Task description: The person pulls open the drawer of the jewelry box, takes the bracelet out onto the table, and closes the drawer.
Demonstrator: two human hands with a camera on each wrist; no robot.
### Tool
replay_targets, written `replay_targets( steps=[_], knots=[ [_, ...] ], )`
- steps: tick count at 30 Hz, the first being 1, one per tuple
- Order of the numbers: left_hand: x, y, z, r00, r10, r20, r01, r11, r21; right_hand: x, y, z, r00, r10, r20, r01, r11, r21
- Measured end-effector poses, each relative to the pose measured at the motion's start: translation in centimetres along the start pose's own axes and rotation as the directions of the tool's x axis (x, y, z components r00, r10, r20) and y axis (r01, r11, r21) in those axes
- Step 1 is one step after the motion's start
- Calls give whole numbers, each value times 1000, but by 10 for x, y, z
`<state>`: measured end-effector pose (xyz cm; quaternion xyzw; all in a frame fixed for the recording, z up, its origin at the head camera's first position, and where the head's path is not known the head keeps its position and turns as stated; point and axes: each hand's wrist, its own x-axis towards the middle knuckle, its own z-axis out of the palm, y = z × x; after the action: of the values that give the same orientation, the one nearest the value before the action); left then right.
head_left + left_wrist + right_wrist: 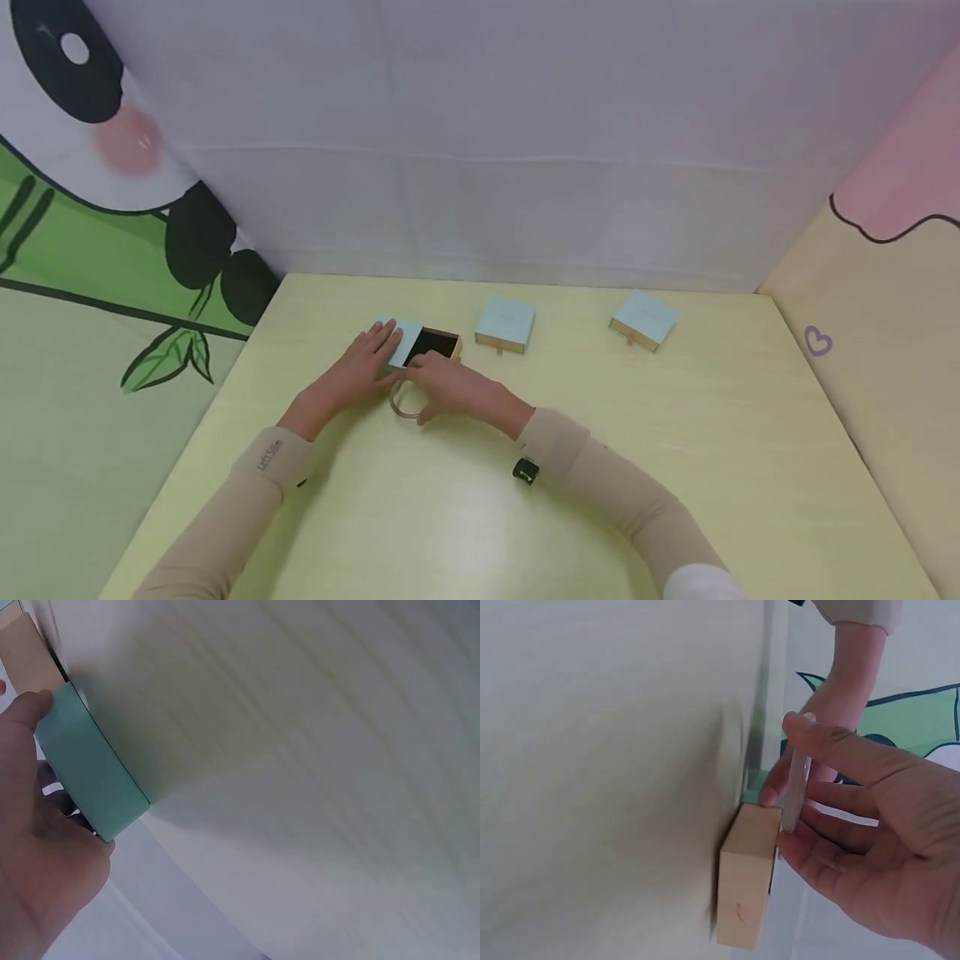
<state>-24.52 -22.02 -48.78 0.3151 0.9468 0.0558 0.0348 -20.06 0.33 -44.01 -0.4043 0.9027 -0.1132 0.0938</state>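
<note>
Our straight-fingered left hand [363,362] rests on the open drawer box [407,339]; our right hand [452,384] pinches a bangle [798,782] outside. Two pale-blue boxes [506,319] [647,316] sit closed.

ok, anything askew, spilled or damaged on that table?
Only the rightmost pale-blue, tan-sided square box: it sits angled to the back edge of the pale yellow table, while the middle pale-blue square box lies nearly parallel. The pale-blue box under the left hand is open, likely deliberately. No spill or damage visible.
</note>
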Motion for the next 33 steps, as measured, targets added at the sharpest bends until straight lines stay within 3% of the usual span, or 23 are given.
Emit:
replay_targets(
  steps=[10, 17, 27, 33],
  knots=[
    [7, 1, 8, 996, 56, -64, -58, 998, -26, -5, -1, 25, 998, -53, 30, 53, 999, -12],
    [4, 3, 5, 1000, 0, -31, 0, 1000, -19, 4, 0, 36, 999, -46, -8, 45, 996, -74],
    [4, 2, 4, 997, 35, -71, -35, 999, 11, 6, -4, 38, 999, -23, -35, 16, 983, -184],
    [7, -2, 4, 997, -20, -69, 21, 1000, 14, 10, -1, 40, 1000, 5, -26, -10, 982, -191]
  ],
)
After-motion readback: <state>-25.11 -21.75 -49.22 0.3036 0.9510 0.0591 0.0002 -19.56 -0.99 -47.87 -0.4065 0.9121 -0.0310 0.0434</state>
